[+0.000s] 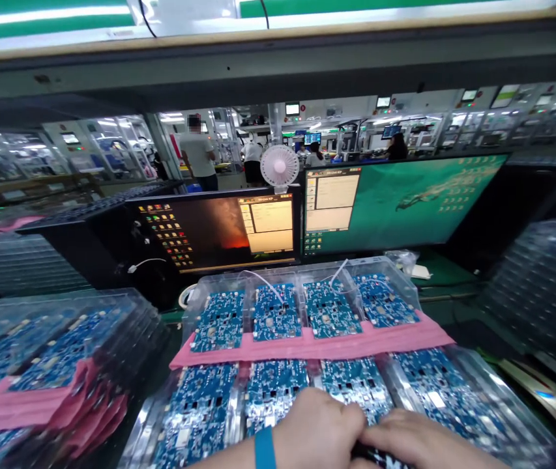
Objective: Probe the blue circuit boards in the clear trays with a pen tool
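Observation:
My left hand (319, 423), with a blue band (264, 448) round its wrist, is closed low in the view. My right hand (419, 436) meets it, its fingers bent against the left thumb side. A dark object (373, 454) shows between the two hands; most of it is hidden, so I cannot make out what it is. Under and beyond the hands lies a clear plastic tray (397, 391) of blue circuit boards (278, 312). Across its middle runs a pink strip (317, 348), and thin white cables rise from some of the far boards.
Two monitors (385, 202) stand behind the tray, with a small pink fan (280, 167) above them. Stacked board trays (126, 326) with pink strips are at left; more stacked trays (541, 286) rise at right. A shelf (278, 78) crosses overhead. People work in the background.

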`<state>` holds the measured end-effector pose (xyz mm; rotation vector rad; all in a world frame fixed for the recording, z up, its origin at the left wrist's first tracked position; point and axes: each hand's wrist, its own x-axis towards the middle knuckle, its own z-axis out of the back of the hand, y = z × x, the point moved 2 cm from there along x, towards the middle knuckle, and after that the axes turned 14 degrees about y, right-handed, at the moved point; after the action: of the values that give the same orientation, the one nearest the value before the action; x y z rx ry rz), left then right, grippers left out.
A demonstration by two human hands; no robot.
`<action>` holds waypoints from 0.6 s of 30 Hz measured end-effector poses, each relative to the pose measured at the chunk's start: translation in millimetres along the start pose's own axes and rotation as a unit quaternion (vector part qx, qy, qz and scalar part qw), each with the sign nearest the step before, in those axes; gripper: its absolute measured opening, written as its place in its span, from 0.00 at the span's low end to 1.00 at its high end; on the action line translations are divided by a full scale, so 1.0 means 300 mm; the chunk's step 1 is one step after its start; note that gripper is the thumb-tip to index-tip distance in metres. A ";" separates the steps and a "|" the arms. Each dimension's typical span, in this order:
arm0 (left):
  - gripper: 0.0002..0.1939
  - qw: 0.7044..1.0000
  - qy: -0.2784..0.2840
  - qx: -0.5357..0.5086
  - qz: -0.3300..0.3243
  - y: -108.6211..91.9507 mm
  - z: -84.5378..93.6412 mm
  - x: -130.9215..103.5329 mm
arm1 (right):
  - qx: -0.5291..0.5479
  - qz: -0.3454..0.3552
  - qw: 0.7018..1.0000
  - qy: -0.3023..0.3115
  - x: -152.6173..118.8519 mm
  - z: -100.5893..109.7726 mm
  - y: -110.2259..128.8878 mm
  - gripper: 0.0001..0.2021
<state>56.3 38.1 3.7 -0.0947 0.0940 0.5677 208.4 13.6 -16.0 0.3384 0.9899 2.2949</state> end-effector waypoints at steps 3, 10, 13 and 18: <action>0.20 0.998 -0.013 -0.064 0.011 0.012 0.012 -0.015 | 0.122 0.004 0.989 -0.079 -0.032 0.092 -0.040 0.28; 0.09 0.978 -0.043 -0.201 0.045 0.025 0.047 -0.033 | 0.148 -0.261 0.877 -0.376 -0.056 0.421 -0.317 0.13; 0.10 0.974 -0.051 -0.220 0.017 0.024 0.042 -0.026 | 0.110 -0.302 0.881 -0.348 -0.021 0.437 -0.380 0.12; 0.09 0.971 -0.051 -0.234 0.011 0.026 0.043 -0.024 | 0.060 -0.313 0.897 -0.308 0.002 0.398 -0.388 0.12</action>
<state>47.1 42.3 16.7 -0.5240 -0.1407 0.6086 311.8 144.4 -18.4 0.6413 0.7572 1.4068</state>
